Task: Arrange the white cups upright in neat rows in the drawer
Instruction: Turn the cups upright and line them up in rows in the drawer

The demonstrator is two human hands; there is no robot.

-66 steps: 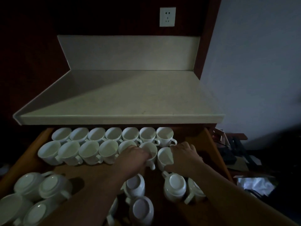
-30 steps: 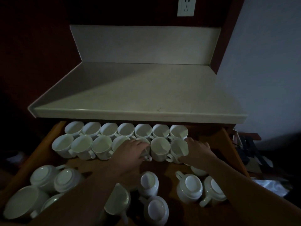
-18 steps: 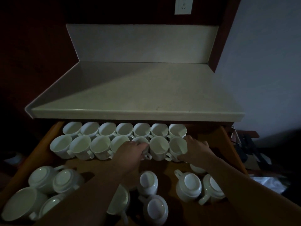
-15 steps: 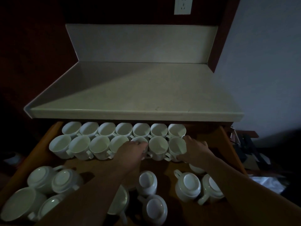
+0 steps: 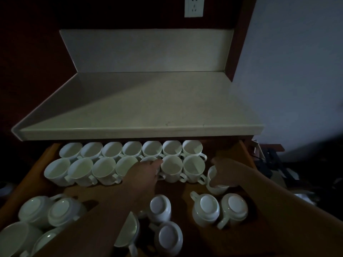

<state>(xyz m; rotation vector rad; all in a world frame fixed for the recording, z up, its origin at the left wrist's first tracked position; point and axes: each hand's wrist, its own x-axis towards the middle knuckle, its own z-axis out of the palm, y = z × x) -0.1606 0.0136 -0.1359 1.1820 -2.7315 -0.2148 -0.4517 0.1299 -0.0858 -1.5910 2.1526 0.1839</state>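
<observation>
An open wooden drawer (image 5: 27, 182) holds many white cups. Two rows stand upright at the back: the rear row (image 5: 152, 148) and the second row (image 5: 171, 168). My left hand (image 5: 146, 175) reaches into the second row and grips the cup (image 5: 148, 160) fifth from the left, mostly covering it. My right hand (image 5: 228, 169) grips the rim of a loose upright cup (image 5: 217, 186) just right of the second row's end. Several upside-down cups lie nearer me, at the middle (image 5: 160, 204), right (image 5: 205, 204) and left (image 5: 34, 206).
A pale countertop (image 5: 148, 108) overhangs the back of the drawer, close above the rear row. A wall socket (image 5: 194, 6) sits high on the dark back panel. Dark clutter (image 5: 274, 164) lies beyond the drawer's right side. The scene is dim.
My right hand has left the last cup of the second row and moved right and nearer me onto a loose cup. My left hand stays on the fifth cup.
</observation>
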